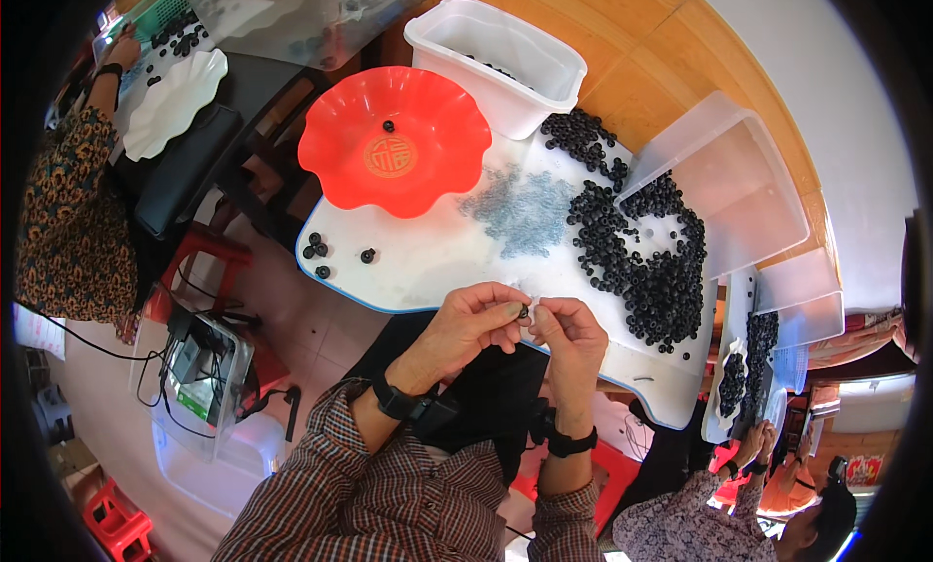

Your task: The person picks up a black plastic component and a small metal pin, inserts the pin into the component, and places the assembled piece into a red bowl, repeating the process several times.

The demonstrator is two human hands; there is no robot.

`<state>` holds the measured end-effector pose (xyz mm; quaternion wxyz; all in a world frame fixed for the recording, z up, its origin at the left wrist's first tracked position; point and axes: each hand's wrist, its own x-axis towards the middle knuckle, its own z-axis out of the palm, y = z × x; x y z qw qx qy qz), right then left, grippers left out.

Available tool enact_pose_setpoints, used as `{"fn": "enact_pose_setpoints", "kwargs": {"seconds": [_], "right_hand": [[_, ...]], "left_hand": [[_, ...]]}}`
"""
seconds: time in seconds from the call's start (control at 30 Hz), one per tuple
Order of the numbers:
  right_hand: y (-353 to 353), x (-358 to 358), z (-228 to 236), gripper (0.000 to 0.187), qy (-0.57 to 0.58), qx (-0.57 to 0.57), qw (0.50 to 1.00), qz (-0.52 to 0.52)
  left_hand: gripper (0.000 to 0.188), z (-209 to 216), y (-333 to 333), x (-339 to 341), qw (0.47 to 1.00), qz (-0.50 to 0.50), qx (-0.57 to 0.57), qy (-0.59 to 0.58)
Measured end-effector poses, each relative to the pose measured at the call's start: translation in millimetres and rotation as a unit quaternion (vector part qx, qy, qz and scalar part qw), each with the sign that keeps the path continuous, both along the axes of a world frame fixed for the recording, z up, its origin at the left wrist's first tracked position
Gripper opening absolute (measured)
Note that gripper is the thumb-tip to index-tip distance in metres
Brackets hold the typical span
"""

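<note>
My left hand (474,321) pinches a small round black part (524,311) between thumb and fingertips, above the near edge of the white table (408,266). Close against it, my right hand (571,337) has its thumb and fingers pressed together at the same part; something small and whitish shows there, too small to name. Beyond my hands lies a spread of fine blue-grey slivers (520,210). To its right is a large heap of round black parts (641,271). A few loose black parts (316,246) sit at the table's left end.
A red scalloped bowl (340,144) holds one black part. Behind it stands a white tub (505,39); a clear plastic bin (748,188) lies tipped by the heap. People work at tables on the left and right. Red stools (209,251) and cables are at left.
</note>
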<state>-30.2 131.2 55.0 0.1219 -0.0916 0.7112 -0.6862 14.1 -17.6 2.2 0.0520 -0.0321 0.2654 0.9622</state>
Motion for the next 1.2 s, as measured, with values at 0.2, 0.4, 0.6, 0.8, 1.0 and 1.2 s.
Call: {"fn": "enact_pose_setpoints", "kwargs": {"seconds": [0.2, 0.4, 0.6, 0.8, 1.0, 1.2], "right_hand": [[18, -26, -16, 0.009, 0.112, 0.168, 0.977, -0.066], [40, -60, -28, 0.010, 0.260, 0.297, 0.914, -0.092], [44, -79, -30, 0.014, 0.342, 0.391, 0.849, -0.097], [39, -82, -24, 0.016, 0.319, 0.473, 0.814, -0.107], [37, -76, -19, 0.010, 0.291, 0.469, 0.829, -0.091], [34, -47, -15, 0.008, 0.258, 0.277, 0.924, -0.053]], "left_hand": [[0.024, -4, -1, -1, 0.998, -0.007, 0.065, -0.019], [0.025, 4, 2, 0, 0.998, -0.002, 0.040, -0.047], [0.025, 1, 4, -2, 0.999, -0.001, 0.031, -0.037], [0.024, 1, 5, -2, 0.999, 0.005, 0.023, -0.032], [0.020, 1, 8, 0, 0.998, 0.033, -0.029, -0.042], [0.020, 4, 8, 2, 0.994, 0.055, -0.076, -0.052]]}}
